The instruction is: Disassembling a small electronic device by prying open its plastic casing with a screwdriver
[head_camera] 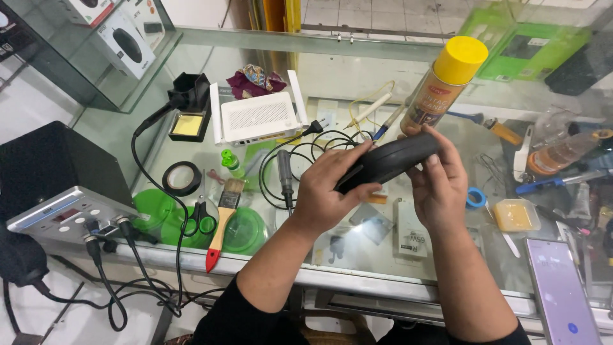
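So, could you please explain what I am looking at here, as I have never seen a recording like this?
This is a single view from a camera worn on a person's head, looking down at their own two bare hands; there is no robot. The left hand and right hand together hold a black, rounded device above a glass counter. On the counter lie a white router, a yellow-capped spray can, a roll of black tape, a red-handled brush, green-handled scissors and a coiled black cable. A phone lies at the lower right.
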